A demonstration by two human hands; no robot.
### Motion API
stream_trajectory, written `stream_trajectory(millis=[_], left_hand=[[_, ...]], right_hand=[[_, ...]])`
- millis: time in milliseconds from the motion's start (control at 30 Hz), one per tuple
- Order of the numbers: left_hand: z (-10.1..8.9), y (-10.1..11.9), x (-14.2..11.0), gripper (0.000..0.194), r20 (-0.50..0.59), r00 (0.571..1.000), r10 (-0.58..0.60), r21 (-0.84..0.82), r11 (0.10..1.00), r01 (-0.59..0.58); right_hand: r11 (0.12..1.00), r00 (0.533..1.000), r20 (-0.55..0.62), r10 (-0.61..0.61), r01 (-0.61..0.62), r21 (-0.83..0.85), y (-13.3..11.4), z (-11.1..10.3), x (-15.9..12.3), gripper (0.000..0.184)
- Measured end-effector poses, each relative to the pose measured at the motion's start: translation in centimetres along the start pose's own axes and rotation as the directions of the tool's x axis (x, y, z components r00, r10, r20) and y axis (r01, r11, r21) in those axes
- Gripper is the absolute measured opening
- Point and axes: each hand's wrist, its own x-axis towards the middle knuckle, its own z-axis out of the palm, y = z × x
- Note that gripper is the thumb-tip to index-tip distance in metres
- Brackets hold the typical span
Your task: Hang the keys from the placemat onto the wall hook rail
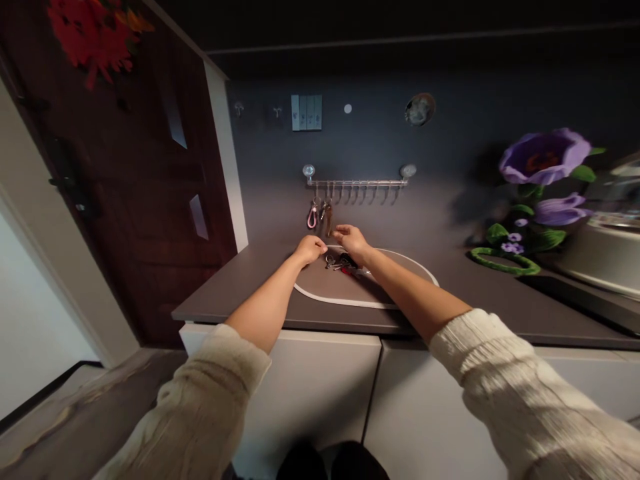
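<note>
My left hand point(310, 250) is curled over the left part of an oval tray point(400, 293) on the grey countertop. What its fingers hold is hidden. My right hand point(351, 241) reaches forward above the tray, fingers pinched close to a brown key fob point(329, 221) that hangs from the hook rail point(356, 181). A bunch of keys point(341, 263) with a red part lies in the tray between both hands. A pink carabiner point(313, 217) hangs on the rail's leftmost hooks.
A dark wooden door point(125, 173) stands to the left. Purple fabric flowers point(543, 175) and a green ring sit at the counter's right, beside a metal appliance point(607, 247). Light switches point(307, 112) are on the wall above the rail. White cabinet fronts lie below.
</note>
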Motion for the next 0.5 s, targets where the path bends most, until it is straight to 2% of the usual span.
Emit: stream_trajectory(millis=[100,200,367,500], left_hand=[[0.0,-0.3,0.0,0.003,0.042,0.999,0.005,0.03,1.0,-0.006],[0.1,-0.6,0.0,0.004,0.072,0.997,0.027,0.086,0.996,-0.033],[0.3,-1.3,0.2,0.011,0.149,0.987,0.06,0.157,0.984,-0.084],[0.3,-1.5,0.2,0.011,0.17,0.984,0.061,0.173,0.981,-0.091]], right_hand=[[0.999,0.999,0.011,-0.041,0.041,-0.03,0.2,-0.5,-0.8,0.021],[0.983,0.992,0.02,-0.127,0.129,-0.127,0.2,-1.2,-1.8,0.018],[0.874,0.962,0.08,-0.261,0.271,-0.404,-0.3,-2.6,-3.3,0.02],[0.804,0.952,0.14,-0.271,0.304,-0.51,-0.5,-2.8,-3.7,0.027]])
